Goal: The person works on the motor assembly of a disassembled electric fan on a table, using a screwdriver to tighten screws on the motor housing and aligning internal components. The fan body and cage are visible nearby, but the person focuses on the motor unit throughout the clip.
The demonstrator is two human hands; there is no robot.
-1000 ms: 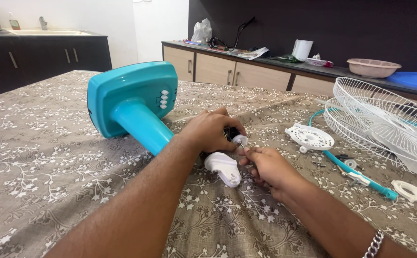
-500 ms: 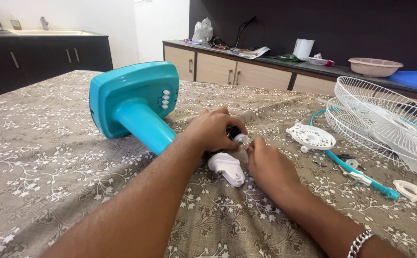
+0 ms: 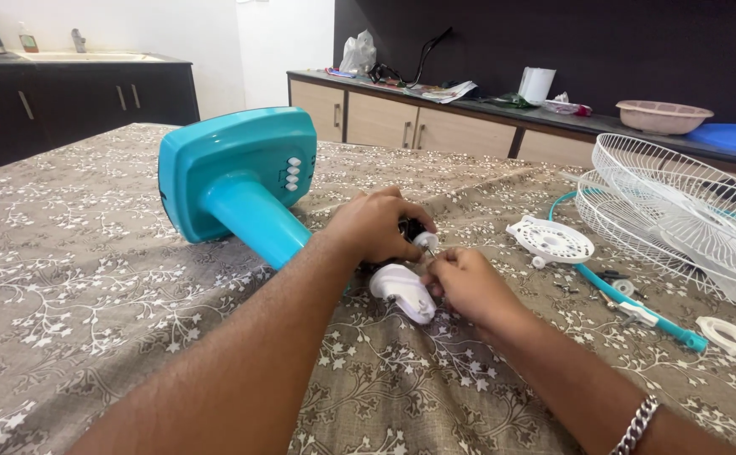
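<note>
Landmark: teal fan stand [image 3: 237, 181], lying on its side on the flower-patterned tablecloth [image 3: 73, 286], its square base toward the far left and its column running toward the hands.
Left hand: left hand [image 3: 376, 226] at the near end of the column, fingers curled shut over the dark motor end [image 3: 408, 229]; thumb and forefinger pinch a small white knob [image 3: 425, 242].
Right hand: right hand [image 3: 467, 285] just right of that end, fingers bent in and closed toward the knob; whether they grip it or a thin shaft there cannot be told.
White housing: white motor cover [image 3: 403, 291] lies on the cloth just below the column end, touching the right hand's thumb side.
Hidden: the motor itself is mostly covered by the left hand; the fingertips of both hands block the joint between them.
Right of the stand: round white grille hub [image 3: 551, 239], teal cable [image 3: 637, 307], white ring nut [image 3: 727, 334], all apart from the hands.
Cut off: white wire fan guards [image 3: 688, 211] run out of view at the right edge.
Open room: bare cloth spreads left of and nearer than the stand; the table's far edge lies behind the base, with dark cabinets [image 3: 73, 101] beyond.
</note>
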